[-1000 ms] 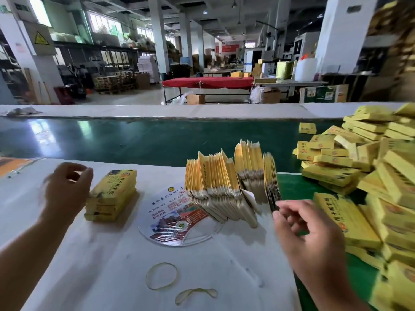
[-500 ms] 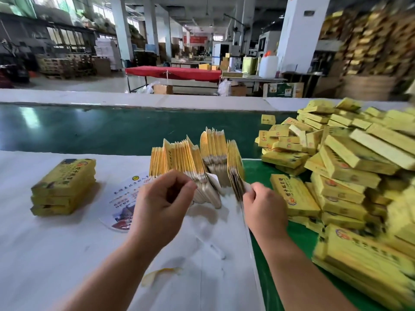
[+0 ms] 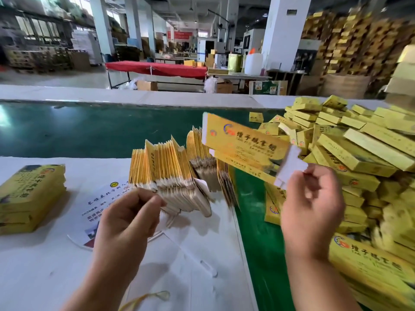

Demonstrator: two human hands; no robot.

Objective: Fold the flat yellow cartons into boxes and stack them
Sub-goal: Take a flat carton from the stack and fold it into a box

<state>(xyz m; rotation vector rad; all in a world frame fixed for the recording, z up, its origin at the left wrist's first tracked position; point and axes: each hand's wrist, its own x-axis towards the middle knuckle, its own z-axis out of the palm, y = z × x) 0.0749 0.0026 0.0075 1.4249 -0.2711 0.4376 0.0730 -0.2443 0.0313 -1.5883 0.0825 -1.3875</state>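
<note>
Since the earlier frame the right hand point(image 3: 311, 198) has lifted one flat carton point(image 3: 244, 149) clear of the upright bundle point(image 3: 170, 173), pinching its white end flap. Left hand point(image 3: 128, 218) hovers before the bundle, fingers curled, empty. Carton looks light, thin, bendable; best held by edges.

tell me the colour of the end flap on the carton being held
White, on the yellow carton's end flap; head view shows it.
</note>
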